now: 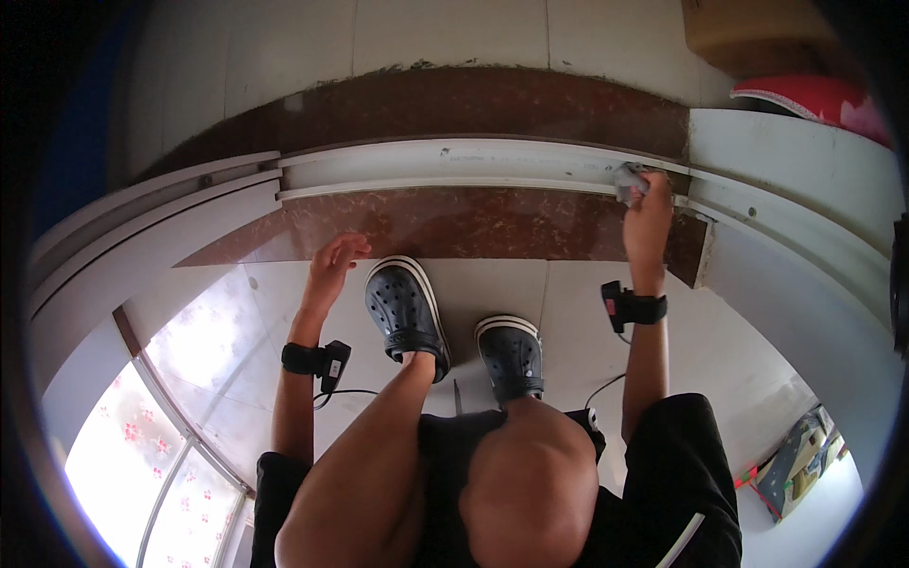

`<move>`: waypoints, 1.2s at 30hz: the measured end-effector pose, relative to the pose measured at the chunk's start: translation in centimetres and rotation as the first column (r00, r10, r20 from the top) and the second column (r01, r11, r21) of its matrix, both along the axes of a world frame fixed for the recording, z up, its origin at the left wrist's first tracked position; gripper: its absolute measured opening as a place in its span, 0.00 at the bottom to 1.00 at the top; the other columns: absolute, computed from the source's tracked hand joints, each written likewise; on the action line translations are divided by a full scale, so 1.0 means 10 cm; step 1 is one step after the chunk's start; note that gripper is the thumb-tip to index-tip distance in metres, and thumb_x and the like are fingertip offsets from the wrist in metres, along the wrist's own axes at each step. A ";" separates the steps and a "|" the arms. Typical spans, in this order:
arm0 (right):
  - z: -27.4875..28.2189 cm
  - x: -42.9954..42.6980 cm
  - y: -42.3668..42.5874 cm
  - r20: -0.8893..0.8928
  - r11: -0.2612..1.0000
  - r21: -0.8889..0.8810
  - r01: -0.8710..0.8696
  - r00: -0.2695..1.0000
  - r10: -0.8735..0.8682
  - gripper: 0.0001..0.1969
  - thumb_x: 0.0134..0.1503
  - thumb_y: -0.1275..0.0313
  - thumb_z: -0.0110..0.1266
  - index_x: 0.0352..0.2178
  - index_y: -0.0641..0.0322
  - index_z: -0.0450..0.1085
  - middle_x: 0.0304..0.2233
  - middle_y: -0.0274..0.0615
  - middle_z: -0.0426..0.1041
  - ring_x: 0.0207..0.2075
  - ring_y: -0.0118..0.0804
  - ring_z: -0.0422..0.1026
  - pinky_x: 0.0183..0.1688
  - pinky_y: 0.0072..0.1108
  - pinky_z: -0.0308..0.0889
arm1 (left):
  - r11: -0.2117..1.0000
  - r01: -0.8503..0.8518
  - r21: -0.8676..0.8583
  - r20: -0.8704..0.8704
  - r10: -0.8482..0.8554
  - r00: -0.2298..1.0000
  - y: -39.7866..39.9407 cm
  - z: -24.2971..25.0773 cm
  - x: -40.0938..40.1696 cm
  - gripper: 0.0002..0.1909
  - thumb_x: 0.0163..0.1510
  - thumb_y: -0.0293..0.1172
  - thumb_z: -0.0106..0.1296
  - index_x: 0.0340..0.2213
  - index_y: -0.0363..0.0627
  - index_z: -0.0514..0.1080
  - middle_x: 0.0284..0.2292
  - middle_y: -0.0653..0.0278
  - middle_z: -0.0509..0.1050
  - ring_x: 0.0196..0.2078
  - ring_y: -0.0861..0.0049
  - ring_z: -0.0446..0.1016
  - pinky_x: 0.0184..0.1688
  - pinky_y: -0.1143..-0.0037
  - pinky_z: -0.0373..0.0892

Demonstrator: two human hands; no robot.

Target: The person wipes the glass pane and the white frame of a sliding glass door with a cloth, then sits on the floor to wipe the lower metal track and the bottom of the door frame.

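A crumpled grey cloth (628,183) is gripped in my right hand (650,199), against the right part of a white sliding-door floor track (440,165). The track has raised rims and a few dark specks, and runs across a brown marbled stone threshold (440,224). My left hand (337,259) holds nothing; its fingers are loosely bent and apart over the threshold's near edge, left of my dark clog (403,305). Each wrist wears a black strap with a small device and a cable.
My other clog (509,355) stands on the pale tiled floor (568,284). White door frame parts (213,220) rise on the left, a white frame (788,206) on the right. Farther right are a red and pink item (817,98) and a brown object (767,35).
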State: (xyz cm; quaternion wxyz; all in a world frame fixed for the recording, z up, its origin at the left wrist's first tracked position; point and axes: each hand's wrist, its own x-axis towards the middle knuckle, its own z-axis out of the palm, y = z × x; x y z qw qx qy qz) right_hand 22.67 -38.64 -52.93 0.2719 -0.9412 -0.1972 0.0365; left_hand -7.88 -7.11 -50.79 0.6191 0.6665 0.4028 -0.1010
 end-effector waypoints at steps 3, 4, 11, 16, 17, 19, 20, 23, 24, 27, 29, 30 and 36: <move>-0.02 -0.26 0.29 -0.007 0.999 0.012 -0.035 0.999 0.035 0.14 0.44 0.86 0.45 0.35 0.64 0.60 0.34 0.51 0.65 0.38 0.52 0.64 0.40 0.34 0.60 | 0.999 -0.033 0.025 -0.035 0.033 0.999 -0.02 -0.01 -0.07 0.13 0.58 0.39 0.40 0.39 0.45 0.68 0.35 0.67 0.73 0.38 0.81 0.72 0.39 0.81 0.64; -0.01 -0.36 0.44 0.039 0.994 0.031 -0.107 0.994 0.106 0.15 0.44 0.86 0.45 0.35 0.64 0.60 0.34 0.50 0.65 0.38 0.51 0.65 0.40 0.34 0.61 | 0.999 -0.036 0.027 -0.045 0.037 0.998 -0.02 -0.03 -0.06 0.14 0.58 0.41 0.40 0.38 0.45 0.68 0.35 0.66 0.73 0.38 0.81 0.71 0.39 0.81 0.64; 0.03 -1.04 1.58 0.067 0.938 0.211 -0.275 0.961 0.267 0.11 0.41 0.82 0.47 0.30 0.68 0.59 0.30 0.51 0.67 0.37 0.49 0.64 0.42 0.33 0.60 | 0.999 0.035 0.000 -0.019 -0.035 0.999 -0.14 0.01 0.39 0.15 0.58 0.37 0.39 0.38 0.40 0.69 0.33 0.65 0.74 0.37 0.82 0.72 0.37 0.82 0.64; -0.01 -1.02 1.53 0.008 0.894 0.343 -0.287 0.953 0.303 0.13 0.43 0.82 0.48 0.33 0.64 0.60 0.31 0.50 0.67 0.38 0.49 0.64 0.42 0.32 0.60 | 0.998 0.055 -0.044 0.080 -0.051 0.995 -0.18 0.06 0.66 0.12 0.55 0.30 0.42 0.39 0.40 0.68 0.34 0.66 0.74 0.37 0.82 0.72 0.38 0.83 0.65; -0.01 -0.99 1.45 -0.089 0.846 0.482 -0.229 0.948 0.307 0.15 0.42 0.84 0.49 0.34 0.62 0.60 0.32 0.48 0.67 0.39 0.50 0.64 0.41 0.31 0.61 | 0.998 0.058 -0.034 0.083 -0.055 0.995 -0.21 0.06 0.72 0.12 0.55 0.30 0.42 0.39 0.40 0.68 0.34 0.66 0.74 0.37 0.82 0.72 0.38 0.83 0.65; 0.08 -0.93 1.23 -0.291 0.822 0.558 -0.118 0.899 0.327 0.13 0.48 0.81 0.46 0.37 0.60 0.61 0.37 0.46 0.67 0.41 0.46 0.65 0.40 0.28 0.61 | 0.994 0.083 -0.066 0.172 -0.071 0.983 -0.32 0.10 0.83 0.13 0.52 0.25 0.43 0.42 0.42 0.67 0.35 0.66 0.73 0.38 0.82 0.71 0.38 0.83 0.66; 0.12 -0.92 1.15 -0.619 0.631 0.722 0.284 0.673 0.406 0.12 0.51 0.79 0.44 0.38 0.60 0.61 0.39 0.43 0.67 0.42 0.43 0.65 0.41 0.27 0.62 | 0.989 0.140 -0.054 0.221 -0.125 0.967 -0.33 0.13 0.86 0.18 0.52 0.23 0.43 0.46 0.44 0.64 0.39 0.67 0.71 0.40 0.81 0.69 0.41 0.82 0.65; 0.19 -0.92 0.96 -0.653 0.272 0.506 0.818 0.158 0.740 0.13 0.55 0.75 0.41 0.43 0.59 0.60 0.43 0.39 0.66 0.45 0.37 0.65 0.43 0.27 0.62 | 0.993 0.105 -0.062 0.338 -0.078 0.938 -0.51 0.20 1.02 0.22 0.52 0.24 0.44 0.49 0.46 0.60 0.41 0.66 0.69 0.42 0.81 0.67 0.44 0.80 0.64; 0.22 -0.90 0.91 -0.482 0.155 0.344 0.926 0.033 0.876 0.15 0.57 0.72 0.39 0.46 0.58 0.59 0.44 0.37 0.65 0.46 0.35 0.65 0.44 0.28 0.63 | 0.981 0.112 -0.158 0.390 -0.042 0.920 -0.55 0.20 1.07 0.24 0.51 0.23 0.45 0.51 0.44 0.57 0.43 0.66 0.67 0.43 0.81 0.66 0.46 0.79 0.63; 0.21 -0.91 0.88 -0.643 0.223 0.200 0.954 -0.043 0.764 0.15 0.57 0.69 0.37 0.45 0.61 0.61 0.44 0.39 0.65 0.48 0.33 0.63 0.47 0.25 0.62 | 0.867 0.086 -0.491 0.272 0.059 0.960 -0.60 0.27 1.13 0.23 0.50 0.23 0.46 0.49 0.40 0.59 0.42 0.65 0.67 0.41 0.82 0.66 0.46 0.80 0.63; 0.27 -0.96 0.78 -0.589 0.844 0.535 -0.040 0.699 0.407 0.18 0.58 0.63 0.35 0.47 0.61 0.60 0.46 0.40 0.64 0.50 0.35 0.62 0.49 0.28 0.61 | 0.886 0.043 -0.462 0.269 0.093 0.959 -0.60 0.35 1.14 0.18 0.49 0.22 0.47 0.43 0.36 0.62 0.37 0.65 0.69 0.37 0.84 0.67 0.43 0.82 0.63; 0.23 -0.95 0.79 -0.798 0.658 0.596 0.460 0.432 0.420 0.19 0.57 0.62 0.37 0.47 0.61 0.59 0.46 0.40 0.64 0.50 0.35 0.62 0.49 0.29 0.61 | 0.932 0.053 -0.359 0.279 0.053 0.959 -0.59 0.36 1.12 0.15 0.49 0.21 0.46 0.41 0.36 0.63 0.33 0.66 0.69 0.35 0.86 0.66 0.39 0.84 0.63; 0.10 -0.80 0.66 -0.789 0.543 0.506 0.670 0.104 0.606 0.21 0.54 0.60 0.47 0.46 0.59 0.61 0.44 0.39 0.65 0.46 0.33 0.65 0.46 0.26 0.61 | 0.982 0.041 -0.183 0.329 0.022 0.944 -0.44 0.38 0.94 0.11 0.46 0.19 0.43 0.35 0.36 0.65 0.26 0.71 0.67 0.28 0.92 0.61 0.29 0.87 0.59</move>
